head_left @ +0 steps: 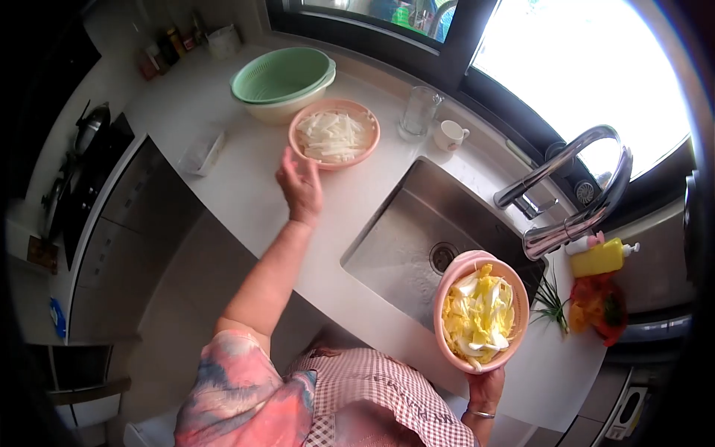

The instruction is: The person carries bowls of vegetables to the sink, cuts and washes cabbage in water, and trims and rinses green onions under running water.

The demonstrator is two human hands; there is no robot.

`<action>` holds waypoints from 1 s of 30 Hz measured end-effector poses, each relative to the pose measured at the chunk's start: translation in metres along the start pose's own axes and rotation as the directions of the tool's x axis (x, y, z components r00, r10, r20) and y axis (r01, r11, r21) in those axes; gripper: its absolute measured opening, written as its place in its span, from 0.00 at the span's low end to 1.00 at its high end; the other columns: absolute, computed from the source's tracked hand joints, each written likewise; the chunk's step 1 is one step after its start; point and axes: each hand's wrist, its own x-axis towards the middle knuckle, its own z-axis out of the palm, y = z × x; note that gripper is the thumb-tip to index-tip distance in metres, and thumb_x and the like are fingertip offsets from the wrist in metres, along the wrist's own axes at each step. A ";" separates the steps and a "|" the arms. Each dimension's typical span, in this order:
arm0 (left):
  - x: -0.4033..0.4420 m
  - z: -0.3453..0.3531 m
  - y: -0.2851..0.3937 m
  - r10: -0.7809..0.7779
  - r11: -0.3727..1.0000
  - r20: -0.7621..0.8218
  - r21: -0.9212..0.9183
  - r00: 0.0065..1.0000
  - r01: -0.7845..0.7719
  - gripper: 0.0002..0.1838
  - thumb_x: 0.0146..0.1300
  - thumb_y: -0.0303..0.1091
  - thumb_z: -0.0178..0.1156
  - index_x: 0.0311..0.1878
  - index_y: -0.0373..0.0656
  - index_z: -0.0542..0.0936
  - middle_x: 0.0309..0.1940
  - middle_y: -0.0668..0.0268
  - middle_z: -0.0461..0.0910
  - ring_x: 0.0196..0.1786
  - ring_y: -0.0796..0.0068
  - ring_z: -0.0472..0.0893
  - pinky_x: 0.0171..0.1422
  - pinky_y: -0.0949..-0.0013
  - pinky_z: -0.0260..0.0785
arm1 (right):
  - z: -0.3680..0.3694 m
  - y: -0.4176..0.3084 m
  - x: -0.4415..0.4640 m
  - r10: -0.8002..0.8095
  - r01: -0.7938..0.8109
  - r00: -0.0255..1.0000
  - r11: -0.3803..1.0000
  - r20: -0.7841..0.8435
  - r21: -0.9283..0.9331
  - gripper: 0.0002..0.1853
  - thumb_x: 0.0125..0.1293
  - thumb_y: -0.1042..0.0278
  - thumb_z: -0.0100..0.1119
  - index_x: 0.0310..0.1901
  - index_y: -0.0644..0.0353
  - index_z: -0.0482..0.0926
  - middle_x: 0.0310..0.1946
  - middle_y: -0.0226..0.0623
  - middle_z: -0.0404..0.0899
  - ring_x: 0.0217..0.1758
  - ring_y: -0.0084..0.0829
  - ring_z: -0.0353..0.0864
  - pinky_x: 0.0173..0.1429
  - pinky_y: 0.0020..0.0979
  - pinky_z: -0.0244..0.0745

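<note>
Pale, smooth countertop (249, 192) surrounds a rectangular steel sink (391, 242). Gripping a round pink plastic colander (439, 309) of yellow-white leaves (480, 309) at the sink's near-right corner, the right hand (485, 389) could tip it through one-sided support. Fingers loosely spread, the left hand (300, 192) is at a pink basket (350, 162).

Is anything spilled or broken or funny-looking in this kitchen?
Nothing looks spilled or broken. The bowl of white strips sits on the counter, and the right hand holds the basket of yellow leaves over the sink edge. Only the green stalks look slightly untidy, lying loose beside the sink.
</note>
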 end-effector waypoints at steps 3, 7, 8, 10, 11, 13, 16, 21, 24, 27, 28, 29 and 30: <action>0.064 -0.005 -0.054 -0.220 0.968 0.040 -0.112 0.975 0.224 0.39 0.72 0.54 0.55 0.75 0.36 0.61 0.63 0.47 0.71 0.65 0.54 0.71 0.69 0.57 0.65 | 0.007 -0.003 -0.001 -0.007 0.008 1.000 1.000 0.031 -0.023 0.29 0.82 0.50 0.39 0.76 0.55 0.58 0.72 0.41 0.67 0.70 0.43 0.73 0.68 0.49 0.78; 0.137 -0.009 -0.054 -0.371 0.882 0.121 -0.263 0.921 0.390 0.40 0.72 0.58 0.52 0.76 0.36 0.60 0.69 0.46 0.67 0.71 0.54 0.68 0.73 0.53 0.61 | 0.008 0.000 0.006 -0.042 0.043 0.997 0.999 0.068 -0.004 0.27 0.81 0.56 0.40 0.76 0.56 0.58 0.72 0.42 0.67 0.70 0.44 0.74 0.69 0.48 0.77; 0.154 -0.012 -0.049 -0.426 0.841 0.182 -0.282 0.886 0.462 0.41 0.72 0.59 0.51 0.77 0.39 0.58 0.72 0.46 0.64 0.73 0.53 0.66 0.74 0.50 0.60 | 0.003 0.002 0.007 -0.072 0.082 0.995 0.984 0.068 -0.157 0.27 0.81 0.57 0.40 0.76 0.57 0.58 0.72 0.42 0.68 0.70 0.44 0.74 0.69 0.48 0.77; 0.176 -0.026 -0.014 -0.541 0.678 0.360 -0.348 0.760 0.647 0.44 0.71 0.62 0.51 0.80 0.46 0.53 0.78 0.47 0.57 0.79 0.49 0.59 0.76 0.45 0.56 | -0.002 0.004 0.009 -0.089 0.098 0.995 0.942 0.041 -0.322 0.27 0.81 0.59 0.41 0.76 0.57 0.59 0.71 0.43 0.68 0.70 0.44 0.74 0.68 0.49 0.78; 0.186 -0.022 -0.014 -0.517 0.625 0.397 -0.431 0.759 0.651 0.45 0.70 0.62 0.51 0.81 0.48 0.50 0.79 0.48 0.55 0.80 0.48 0.57 0.75 0.43 0.55 | 0.001 0.003 0.010 -0.079 0.078 0.997 0.938 0.010 -0.336 0.26 0.80 0.59 0.41 0.76 0.58 0.59 0.71 0.44 0.68 0.70 0.45 0.74 0.68 0.49 0.78; 0.213 -0.011 -0.021 -0.457 0.498 0.467 -0.571 0.757 0.653 0.48 0.69 0.62 0.53 0.83 0.53 0.44 0.81 0.50 0.50 0.80 0.47 0.54 0.74 0.39 0.55 | 0.013 0.000 0.007 -0.079 0.077 0.997 0.962 0.004 -0.261 0.26 0.80 0.60 0.41 0.75 0.58 0.59 0.71 0.44 0.68 0.70 0.45 0.74 0.68 0.51 0.78; 0.245 0.007 -0.041 -0.334 0.419 0.407 -0.744 0.850 0.521 0.52 0.67 0.63 0.55 0.83 0.53 0.39 0.80 0.52 0.51 0.79 0.47 0.56 0.70 0.37 0.58 | 0.011 0.005 0.010 -0.137 0.130 0.991 0.951 -0.004 -0.279 0.26 0.80 0.60 0.43 0.74 0.60 0.61 0.67 0.44 0.73 0.65 0.44 0.79 0.61 0.49 0.83; 0.184 0.004 -0.025 -0.465 0.885 0.262 0.122 0.846 0.449 0.47 0.61 0.62 0.62 0.77 0.45 0.62 0.68 0.51 0.71 0.53 0.56 0.82 0.39 0.59 0.79 | 0.018 -0.001 0.005 -0.052 0.039 0.993 0.992 -0.104 -0.123 0.25 0.79 0.60 0.45 0.73 0.59 0.62 0.63 0.44 0.78 0.58 0.42 0.85 0.53 0.43 0.88; 0.139 -0.016 -0.011 -0.505 0.849 0.633 0.239 0.587 0.472 0.40 0.62 0.64 0.60 0.66 0.41 0.73 0.50 0.54 0.83 0.35 0.61 0.85 0.30 0.62 0.76 | 0.042 -0.011 0.000 -0.031 0.023 0.989 0.998 -0.146 -0.054 0.25 0.78 0.63 0.50 0.71 0.64 0.64 0.61 0.42 0.77 0.54 0.38 0.85 0.49 0.36 0.89; 0.118 -0.018 -0.018 -0.552 0.736 0.731 0.202 0.400 0.647 0.31 0.67 0.62 0.55 0.54 0.40 0.80 0.33 0.58 0.85 0.23 0.66 0.83 0.23 0.64 0.73 | 0.031 -0.008 0.002 -0.036 0.024 0.992 0.994 -0.120 -0.103 0.24 0.79 0.63 0.47 0.71 0.62 0.63 0.60 0.44 0.78 0.51 0.38 0.87 0.41 0.34 0.91; 0.116 -0.018 -0.017 -0.563 0.711 0.735 0.196 0.378 0.676 0.30 0.68 0.59 0.53 0.52 0.39 0.80 0.32 0.58 0.85 0.23 0.66 0.83 0.23 0.63 0.73 | 0.040 -0.010 0.003 -0.047 0.033 0.991 0.994 -0.129 -0.109 0.24 0.79 0.64 0.47 0.72 0.62 0.62 0.60 0.44 0.78 0.51 0.38 0.87 0.40 0.34 0.91; 0.114 -0.016 -0.016 -0.573 0.682 0.739 0.192 0.353 0.706 0.28 0.69 0.57 0.51 0.51 0.39 0.81 0.30 0.58 0.85 0.23 0.65 0.83 0.24 0.62 0.74 | 0.052 -0.015 0.002 -0.032 0.020 0.988 0.997 -0.149 -0.078 0.24 0.77 0.68 0.48 0.72 0.61 0.62 0.59 0.45 0.79 0.49 0.37 0.88 0.37 0.33 0.91; 0.112 -0.015 -0.012 -0.581 0.654 0.743 0.184 0.332 0.734 0.27 0.70 0.55 0.49 0.49 0.38 0.81 0.29 0.57 0.85 0.24 0.65 0.83 0.24 0.62 0.75 | 0.056 -0.016 0.002 -0.023 0.013 0.990 0.997 -0.140 -0.074 0.25 0.76 0.70 0.48 0.72 0.61 0.62 0.58 0.45 0.79 0.48 0.37 0.88 0.36 0.32 0.91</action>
